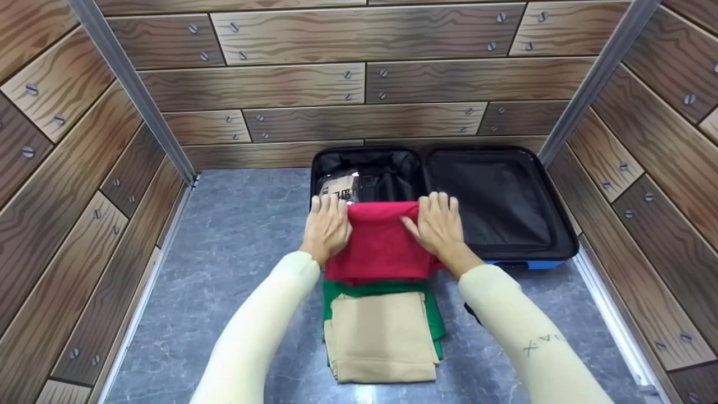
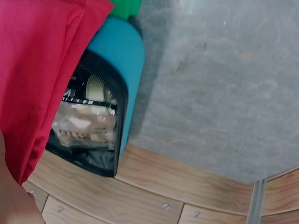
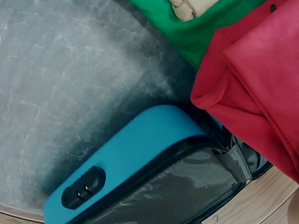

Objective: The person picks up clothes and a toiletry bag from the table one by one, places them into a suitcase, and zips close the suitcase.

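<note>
A folded red cloth [image 1: 381, 247] is held over the front of an open suitcase's left half [image 1: 315, 174]. My left hand [image 1: 327, 227] grips its far left corner, and my right hand [image 1: 438, 224] grips the far right corner, its thumb on the cloth. From the left wrist, the red cloth [image 2: 42, 70] overlaps the suitcase's blue shell [image 2: 126, 51]. Its loose folds [image 3: 252, 98] hang beside the suitcase edge in the right wrist view. Nearer to me, a folded beige cloth [image 1: 384, 336] lies on a folded green one [image 1: 440, 320], partly covered by the red.
The suitcase's black-lined right half [image 1: 493, 202] lies open against the right wall. Clear-wrapped packages [image 1: 340, 185] sit inside the left half. Grey floor [image 1: 241, 235] extends to the left, and wood-patterned walls [image 1: 336, 87] enclose the space.
</note>
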A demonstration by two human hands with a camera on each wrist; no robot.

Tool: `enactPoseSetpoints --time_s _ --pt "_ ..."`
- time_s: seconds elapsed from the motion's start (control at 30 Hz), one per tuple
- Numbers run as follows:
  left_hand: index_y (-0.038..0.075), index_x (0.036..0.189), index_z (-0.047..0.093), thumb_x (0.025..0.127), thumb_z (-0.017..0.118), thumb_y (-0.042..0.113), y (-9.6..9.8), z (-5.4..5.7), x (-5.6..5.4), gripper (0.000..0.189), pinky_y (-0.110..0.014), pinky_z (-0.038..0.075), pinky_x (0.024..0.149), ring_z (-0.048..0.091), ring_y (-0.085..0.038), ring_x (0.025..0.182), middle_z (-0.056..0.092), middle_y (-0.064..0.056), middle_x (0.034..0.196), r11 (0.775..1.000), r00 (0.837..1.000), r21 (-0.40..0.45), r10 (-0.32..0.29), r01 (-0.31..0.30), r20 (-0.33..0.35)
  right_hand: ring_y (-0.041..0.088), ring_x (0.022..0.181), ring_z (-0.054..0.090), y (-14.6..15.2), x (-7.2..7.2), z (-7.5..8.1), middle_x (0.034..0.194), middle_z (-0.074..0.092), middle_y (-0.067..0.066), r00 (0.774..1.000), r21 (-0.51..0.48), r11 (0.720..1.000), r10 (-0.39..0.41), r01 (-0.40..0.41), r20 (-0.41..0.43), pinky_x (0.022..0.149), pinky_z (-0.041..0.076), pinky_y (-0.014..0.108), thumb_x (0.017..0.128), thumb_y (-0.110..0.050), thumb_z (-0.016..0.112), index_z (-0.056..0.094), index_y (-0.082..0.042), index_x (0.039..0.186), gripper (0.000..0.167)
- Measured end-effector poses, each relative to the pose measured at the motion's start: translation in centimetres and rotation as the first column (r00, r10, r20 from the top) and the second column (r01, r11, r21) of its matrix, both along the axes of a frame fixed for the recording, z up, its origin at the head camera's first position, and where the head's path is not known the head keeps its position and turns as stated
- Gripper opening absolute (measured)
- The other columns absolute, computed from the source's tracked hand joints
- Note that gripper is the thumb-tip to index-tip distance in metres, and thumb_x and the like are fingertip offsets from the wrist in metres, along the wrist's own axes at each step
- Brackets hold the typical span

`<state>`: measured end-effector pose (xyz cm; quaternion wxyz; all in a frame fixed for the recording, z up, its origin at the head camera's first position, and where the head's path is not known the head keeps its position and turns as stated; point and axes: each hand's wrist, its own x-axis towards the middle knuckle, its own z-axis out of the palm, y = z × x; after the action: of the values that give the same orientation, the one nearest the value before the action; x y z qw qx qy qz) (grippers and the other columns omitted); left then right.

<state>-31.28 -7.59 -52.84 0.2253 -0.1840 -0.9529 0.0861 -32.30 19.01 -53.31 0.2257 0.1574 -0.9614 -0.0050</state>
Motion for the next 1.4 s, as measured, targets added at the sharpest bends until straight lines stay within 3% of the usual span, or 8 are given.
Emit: enactPoseSetpoints --time_s 0.27,0.43,0.6,0.73,0.97,1.2,1.3,1.4 --pt "0.003 0.108 0.051 0.097 0.042 0.027 -0.1 1.7 -2.0 0.028 -0.049 0.029 0.101 0.045 -0.035 0.109 0.053 -0.017 0.112 0.999 1.0 -0.031 0.03 -0.03 -0.001 0.041 0.104 0.041 -0.7 -1.7 1.8 0.102 0.048 0.021 0.999 -0.024 1.0 -0.012 0.011 -0.033 0.091 0.029 0.053 0.096 -0.057 0.051 0.049 0.001 0.101 0.058" --pt "0.001 0.114 0.049 0.099 0.038 0.022 0.0 2.5 -2.3 0.028 -0.05 0.029 0.103 0.045 -0.036 0.113 0.052 -0.019 0.119 0.999 0.998 -0.025 0.043 -0.042 0.042 0.04 0.105 0.04 -0.9 -2.2 2.4 0.104 0.048 0.021 0.999 -0.032 0.999 -0.016 0.015 -0.046 0.092 0.029 0.053 0.097 -0.053 0.053 0.048 0.001 0.104 0.055" --pt "0.002 0.115 0.048 0.1 0.035 0.017 0.0 3.1 -2.7 0.026 -0.05 0.029 0.103 0.044 -0.036 0.111 0.05 -0.018 0.117 0.998 0.998 -0.019 0.065 -0.064 0.028 0.04 0.105 0.04 -1.4 -2.6 2.8 0.104 0.047 0.021 0.998 -0.042 0.999 -0.025 0.023 -0.055 0.092 0.029 0.053 0.098 -0.05 0.053 0.047 0.001 0.104 0.052" --pt "0.002 0.117 0.048 0.1 0.034 0.016 -0.3 2.9 -2.8 0.026 -0.051 0.028 0.104 0.043 -0.036 0.113 0.05 -0.018 0.119 0.995 0.994 -0.034 0.091 -0.089 0.061 0.04 0.105 0.041 -1.8 -2.7 2.5 0.104 0.047 0.021 0.999 -0.049 0.999 -0.018 0.016 -0.03 0.091 0.03 0.053 0.098 -0.048 0.054 0.048 0.001 0.104 0.049" --pt "0.002 0.118 0.048 0.099 0.035 0.015 -0.4 1.7 -2.7 0.026 -0.052 0.028 0.106 0.044 -0.037 0.117 0.05 -0.019 0.12 0.995 0.985 -0.056 0.092 -0.085 0.146 0.04 0.101 0.043 -2.0 -2.3 1.0 0.1 0.048 0.02 0.996 -0.009 1.0 -0.026 0.027 0.084 0.088 0.033 0.052 0.1 -0.043 0.052 0.047 0.0 0.104 0.044" --pt "0.004 0.111 0.05 0.096 0.049 0.029 -0.8 2.0 -2.9 0.03 -0.049 0.029 0.103 0.045 -0.035 0.111 0.053 -0.016 0.111 0.998 0.994 -0.021 0.065 -0.064 0.09 0.039 0.099 0.042 -1.7 -2.5 1.4 0.1 0.049 0.02 0.998 -0.012 1.0 0.018 -0.017 0.058 0.087 0.033 0.051 0.101 -0.043 0.051 0.047 0.0 0.103 0.043" --pt "0.005 0.103 0.051 0.092 0.049 0.031 -1.4 2.4 -2.8 0.029 -0.048 0.03 0.096 0.046 -0.034 0.104 0.054 -0.015 0.101 1.0 0.999 0.023 0.015 -0.016 0.037 0.039 0.097 0.043 -1.3 -2.6 1.8 0.098 0.05 0.019 0.998 -0.011 0.998 0.059 -0.058 0.023 0.087 0.032 0.051 0.1 -0.044 0.05 0.048 -0.001 0.102 0.043" --pt "0.005 0.095 0.051 0.087 0.046 0.029 -2.1 2.8 -2.8 0.026 -0.047 0.031 0.09 0.047 -0.034 0.096 0.055 -0.014 0.092 0.995 0.996 0.068 -0.065 0.069 -0.061 0.039 0.095 0.043 -1.0 -2.6 2.1 0.095 0.05 0.019 0.993 -0.026 0.993 0.111 -0.113 -0.043 0.086 0.032 0.052 0.099 -0.044 0.049 0.049 -0.001 0.099 0.044"
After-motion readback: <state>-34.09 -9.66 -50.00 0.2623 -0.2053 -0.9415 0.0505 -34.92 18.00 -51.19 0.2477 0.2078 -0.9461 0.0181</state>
